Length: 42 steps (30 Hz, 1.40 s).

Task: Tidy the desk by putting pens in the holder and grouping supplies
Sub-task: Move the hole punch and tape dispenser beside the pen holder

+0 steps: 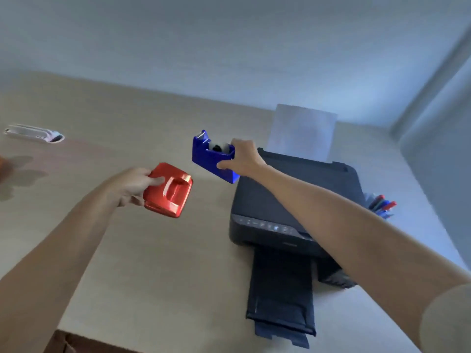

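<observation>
Left hand (132, 186) gripped a red punch (169, 191), right hand (242, 157) a blue tape dispenser (211, 156). Pens (382, 203) sat in the holder (386, 214) at 3 o'clock.

left hand (132, 186): bare, no ring or glove visible; fingers slender, thumb side blurred.
left forearm: bare from wrist to the frame edge at 7 o'clock; no watch, band or sleeve in view.
right hand (242, 157): bare, no ring or glove visible; knuckles and thumb show, edges slightly blurred.
right forearm: bare from the wrist on; no watch or bracelet.
sleeve (448, 319): short, light grey-beige fabric, plain, rounded hem, at 4 o'clock near the frame corner.
</observation>
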Each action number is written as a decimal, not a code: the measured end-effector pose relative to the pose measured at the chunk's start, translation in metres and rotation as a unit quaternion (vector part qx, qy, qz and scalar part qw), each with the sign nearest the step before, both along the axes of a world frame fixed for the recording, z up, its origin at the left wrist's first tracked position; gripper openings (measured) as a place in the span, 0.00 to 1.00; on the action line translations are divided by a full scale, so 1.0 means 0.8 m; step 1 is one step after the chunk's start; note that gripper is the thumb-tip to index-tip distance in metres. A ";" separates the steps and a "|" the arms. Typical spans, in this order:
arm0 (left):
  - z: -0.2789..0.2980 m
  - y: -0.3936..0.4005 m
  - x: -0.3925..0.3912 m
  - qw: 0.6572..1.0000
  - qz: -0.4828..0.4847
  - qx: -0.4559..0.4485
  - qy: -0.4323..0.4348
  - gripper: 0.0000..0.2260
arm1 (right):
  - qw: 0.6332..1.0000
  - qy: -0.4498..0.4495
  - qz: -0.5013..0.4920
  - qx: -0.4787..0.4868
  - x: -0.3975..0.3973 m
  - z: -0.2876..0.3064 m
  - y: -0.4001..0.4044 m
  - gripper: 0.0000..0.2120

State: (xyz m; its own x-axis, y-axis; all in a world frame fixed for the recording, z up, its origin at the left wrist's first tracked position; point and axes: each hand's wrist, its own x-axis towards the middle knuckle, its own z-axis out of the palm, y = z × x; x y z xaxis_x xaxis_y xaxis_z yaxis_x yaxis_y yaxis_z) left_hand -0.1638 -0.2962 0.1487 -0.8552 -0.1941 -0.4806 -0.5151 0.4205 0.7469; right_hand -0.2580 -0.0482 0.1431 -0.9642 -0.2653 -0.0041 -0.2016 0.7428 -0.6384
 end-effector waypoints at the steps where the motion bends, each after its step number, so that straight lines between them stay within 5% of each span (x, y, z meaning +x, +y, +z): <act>1: 0.017 0.030 -0.012 1.000 -0.023 0.005 0.010 0.06 | 1.000 0.016 -0.012 -0.008 0.001 0.021 0.034 0.18; 10: 0.108 0.377 -0.045 0.970 -0.226 0.087 0.017 0.10 | 0.977 0.102 -0.178 0.051 0.057 0.107 0.381 0.21; 15: 0.088 0.566 -0.015 0.943 -0.316 0.098 -0.025 0.14 | 0.952 0.069 -0.293 0.057 0.113 0.078 0.558 0.22; 21: 0.011 0.722 0.019 0.937 -0.317 0.105 -0.106 0.18 | 0.922 0.009 -0.386 0.023 0.170 0.013 0.698 0.19; 29: -0.117 0.796 0.034 0.962 -0.185 0.080 -0.184 0.19 | 0.893 -0.086 -0.441 -0.010 0.198 -0.101 0.745 0.18; 36: -0.162 0.791 0.031 0.970 -0.084 0.066 -0.217 0.14 | 0.875 -0.126 -0.464 -0.060 0.178 -0.178 0.721 0.17; 42: -0.161 0.787 0.017 0.972 -0.101 -0.011 -0.210 0.05 | 0.868 -0.125 -0.476 -0.067 0.153 -0.217 0.674 0.17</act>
State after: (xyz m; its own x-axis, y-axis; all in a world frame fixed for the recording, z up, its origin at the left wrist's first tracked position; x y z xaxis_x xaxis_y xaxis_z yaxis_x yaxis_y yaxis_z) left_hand -0.1505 0.3334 0.0197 -0.6059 -0.0573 -0.7935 -0.6781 0.5588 0.4775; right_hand -0.1355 0.4911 -0.0303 -0.7205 0.6364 -0.2755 0.6197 0.4126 -0.6677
